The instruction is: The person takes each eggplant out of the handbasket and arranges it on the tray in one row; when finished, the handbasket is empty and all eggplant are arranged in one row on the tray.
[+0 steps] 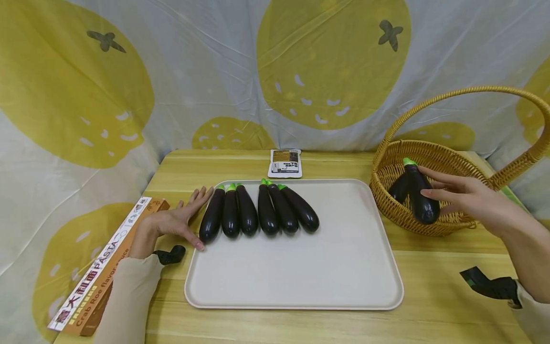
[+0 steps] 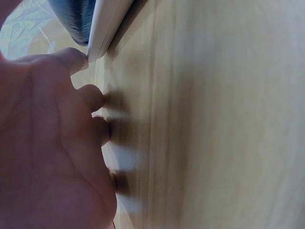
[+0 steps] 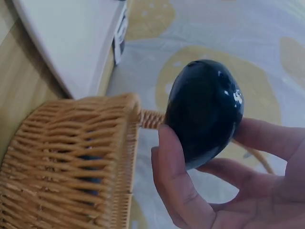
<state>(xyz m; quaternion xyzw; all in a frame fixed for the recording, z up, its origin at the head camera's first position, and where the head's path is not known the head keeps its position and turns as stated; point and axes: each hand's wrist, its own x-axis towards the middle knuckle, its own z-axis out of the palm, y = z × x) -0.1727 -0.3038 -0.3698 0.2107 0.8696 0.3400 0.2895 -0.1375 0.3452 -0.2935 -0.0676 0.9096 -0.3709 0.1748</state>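
My right hand [image 1: 466,198] grips a dark eggplant [image 1: 423,196] with a green cap, holding it over the wicker basket [image 1: 382,203]. In the right wrist view the rounded end of that eggplant [image 3: 205,112] faces the camera, pinched between thumb and fingers. Another eggplant [image 1: 398,187] lies inside the basket, partly hidden behind the held one. Several eggplants [image 1: 230,215] lie side by side on the white tray [image 1: 296,277], caps toward the back. My left hand [image 1: 178,220] rests with spread fingers at the tray's left edge, beside the leftmost eggplant [image 1: 212,217].
A long pasta box [image 1: 107,265] lies left of the tray, near my left forearm. Behind the tray sits a small white packet [image 1: 285,163]. The basket's tall handle [image 1: 455,91] arches above its opening. A fruit-patterned cloth [image 1: 206,71] hangs behind the wooden table [image 1: 429,272].
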